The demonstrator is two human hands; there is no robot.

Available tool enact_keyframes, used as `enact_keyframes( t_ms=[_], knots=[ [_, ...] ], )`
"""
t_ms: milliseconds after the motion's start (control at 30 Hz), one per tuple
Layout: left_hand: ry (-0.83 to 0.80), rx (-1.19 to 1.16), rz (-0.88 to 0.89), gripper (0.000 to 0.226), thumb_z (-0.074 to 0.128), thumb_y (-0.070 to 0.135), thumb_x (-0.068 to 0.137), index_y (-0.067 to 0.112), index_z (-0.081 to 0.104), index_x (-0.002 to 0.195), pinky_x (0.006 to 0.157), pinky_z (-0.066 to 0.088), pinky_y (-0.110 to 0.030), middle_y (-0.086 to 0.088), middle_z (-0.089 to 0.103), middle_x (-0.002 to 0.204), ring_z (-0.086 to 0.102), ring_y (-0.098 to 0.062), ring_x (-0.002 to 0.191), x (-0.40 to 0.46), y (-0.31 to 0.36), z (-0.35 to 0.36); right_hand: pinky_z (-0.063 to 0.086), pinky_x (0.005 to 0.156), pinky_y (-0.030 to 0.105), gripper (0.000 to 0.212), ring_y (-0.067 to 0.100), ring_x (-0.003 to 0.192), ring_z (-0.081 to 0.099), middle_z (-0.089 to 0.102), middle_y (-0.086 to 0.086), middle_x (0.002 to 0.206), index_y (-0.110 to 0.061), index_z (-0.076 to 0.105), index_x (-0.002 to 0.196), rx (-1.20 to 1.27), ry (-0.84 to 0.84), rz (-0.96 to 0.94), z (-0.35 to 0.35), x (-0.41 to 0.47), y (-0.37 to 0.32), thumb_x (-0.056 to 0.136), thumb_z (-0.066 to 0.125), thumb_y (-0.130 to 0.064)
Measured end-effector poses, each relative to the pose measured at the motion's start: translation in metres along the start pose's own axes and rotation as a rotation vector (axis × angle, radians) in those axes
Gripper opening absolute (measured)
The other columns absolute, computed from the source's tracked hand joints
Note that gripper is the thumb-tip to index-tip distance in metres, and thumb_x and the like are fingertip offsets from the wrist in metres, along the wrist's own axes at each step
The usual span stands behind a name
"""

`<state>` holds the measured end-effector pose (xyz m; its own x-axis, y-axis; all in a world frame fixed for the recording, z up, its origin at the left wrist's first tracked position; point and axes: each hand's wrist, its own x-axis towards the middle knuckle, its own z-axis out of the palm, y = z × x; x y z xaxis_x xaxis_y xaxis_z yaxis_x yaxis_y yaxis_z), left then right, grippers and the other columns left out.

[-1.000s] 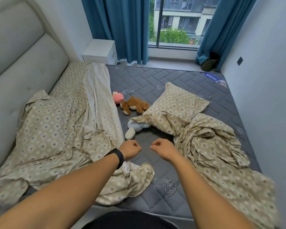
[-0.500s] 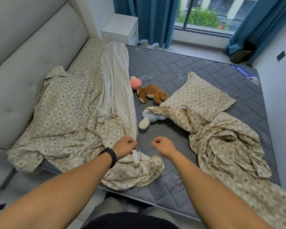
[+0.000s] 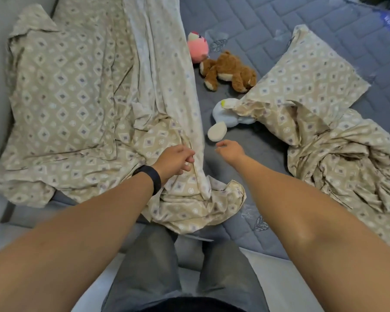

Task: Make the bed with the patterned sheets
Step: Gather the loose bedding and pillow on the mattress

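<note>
Both arms reach over the bare mattress (image 3: 279, 25), the left hand (image 3: 175, 162) loosely curled, touching the rumpled patterned sheet (image 3: 72, 93) beneath it, probably to grab an edge, the right hand (image 3: 231, 149) loosely curled, empty, near 3 toys.

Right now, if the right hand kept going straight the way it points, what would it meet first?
Probably the white plush toy: its oval foot lies just beyond the right hand. Height above the mattress is unclear.

Three plush toys (image 3: 230, 72) on mattress (image 3: 302, 25)
</note>
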<state>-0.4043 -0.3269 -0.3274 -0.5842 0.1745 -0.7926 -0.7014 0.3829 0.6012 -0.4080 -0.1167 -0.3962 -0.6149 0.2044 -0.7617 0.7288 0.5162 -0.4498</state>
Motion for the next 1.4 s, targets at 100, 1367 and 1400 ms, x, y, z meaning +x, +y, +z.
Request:
enact_keyframes(
  t_ms=[100,1367,1400],
  knots=[
    [-0.019,-0.037,-0.104,0.026,0.058,0.033,0.1,0.012,0.067,0.114,0.065,0.047,-0.026,0.0,0.067,0.095,0.063,-0.016,0.076,0.028,-0.022,-0.02,0.046,0.107,0.042,0.03,0.031,0.124,0.057,0.062,0.009,0.134,-0.015,0.068,0.125,0.086,0.03,0.095,0.014,0.043,-0.006,0.096,0.061,-0.02],
    [0.03,0.655,0.209,0.131,0.089,0.049,0.066,0.03,0.0,0.16,0.114,0.036,-0.05,-0.013,0.017,0.157,0.03,-0.037,0.143,-0.061,-0.012,0.029,0.045,0.069,0.033,0.02,0.02,0.084,0.056,0.065,0.003,0.095,-0.02,0.07,0.1,0.602,0.123,-0.112,-0.041,-0.162,-0.019,0.089,0.055,-0.026],
    [0.015,0.567,0.169,0.13,0.089,0.049,0.068,0.029,-0.002,0.16,0.111,0.04,-0.05,-0.013,0.021,0.157,0.034,-0.036,0.141,-0.066,-0.012,0.034,0.042,0.065,0.031,0.02,0.019,0.078,0.053,0.062,0.003,0.088,-0.018,0.069,0.101,0.604,0.108,-0.136,-0.043,-0.169,-0.016,0.091,0.054,-0.025]
  ],
)
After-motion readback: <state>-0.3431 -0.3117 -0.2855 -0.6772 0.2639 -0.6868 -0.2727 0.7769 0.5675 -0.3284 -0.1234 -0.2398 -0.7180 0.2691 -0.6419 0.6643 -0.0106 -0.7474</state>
